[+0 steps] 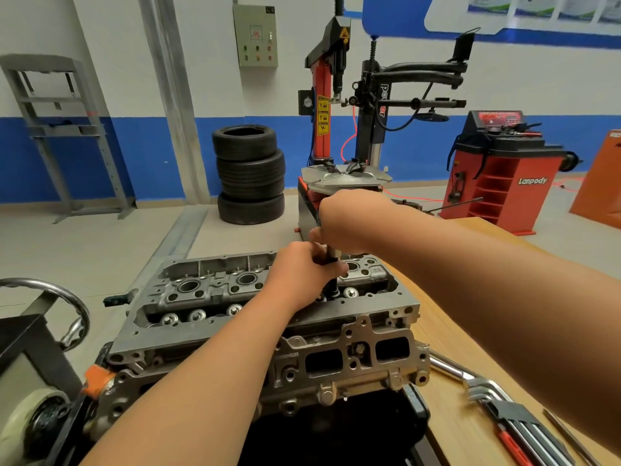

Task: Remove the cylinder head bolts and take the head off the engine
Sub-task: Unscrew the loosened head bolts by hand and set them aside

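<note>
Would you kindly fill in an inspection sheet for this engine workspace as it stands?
Surface: wooden bench right of the engine.
Job's things: cylinder head still on the engine; head bolts seated in the near row; wrench upright on the head.
Clutter: hex key set and chrome bar on the bench.
Hands: left hand grips the wrench shaft low; right hand grips its top.
Cables: orange hose by the tyre changer.
Surroundings: stacked tyres, wheel balancer, wall control box.

Hands two: left hand [302, 269], right hand [341, 223]; tyres [250, 169] four; cylinder head [208, 292] one; gripped wrench [332, 255] one.
</note>
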Available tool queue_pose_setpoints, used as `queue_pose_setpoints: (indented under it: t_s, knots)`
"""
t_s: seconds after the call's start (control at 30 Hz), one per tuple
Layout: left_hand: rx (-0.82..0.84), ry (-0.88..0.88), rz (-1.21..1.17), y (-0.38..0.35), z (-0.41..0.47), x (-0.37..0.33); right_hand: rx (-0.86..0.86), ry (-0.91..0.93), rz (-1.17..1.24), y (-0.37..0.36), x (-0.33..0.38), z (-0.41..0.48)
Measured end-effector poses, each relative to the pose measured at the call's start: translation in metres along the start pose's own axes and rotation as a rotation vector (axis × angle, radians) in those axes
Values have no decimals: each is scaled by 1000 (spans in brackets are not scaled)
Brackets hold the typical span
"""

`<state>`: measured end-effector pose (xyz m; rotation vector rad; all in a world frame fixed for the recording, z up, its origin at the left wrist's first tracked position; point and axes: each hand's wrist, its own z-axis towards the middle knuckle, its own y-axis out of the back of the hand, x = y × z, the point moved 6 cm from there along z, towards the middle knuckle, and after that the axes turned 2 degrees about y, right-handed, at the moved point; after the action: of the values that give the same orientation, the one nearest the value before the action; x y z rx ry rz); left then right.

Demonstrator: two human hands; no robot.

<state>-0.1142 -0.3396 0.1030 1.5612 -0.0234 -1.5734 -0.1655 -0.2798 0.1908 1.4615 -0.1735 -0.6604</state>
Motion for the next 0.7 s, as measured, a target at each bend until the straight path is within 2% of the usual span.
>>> queue_pose_setpoints:
  t_s: [0.17,0.33,0.43,0.57,0.7]
  knots:
    - [16,-2,-34,-1,-2,-3,91,138,-21,-1,8,0]
    - [147,-30,-81,-4,-7,2,134,285,110,3,3,-13]
    - [91,-46,-25,-2,-4,-2,86,246,137,1,-1,-11]
    - [32,1,-30,-2,0,-3,2,47,47,-1,-8,-3]
    - [13,0,-20,-2,-1,-6,63,132,62,-3,-1,-1]
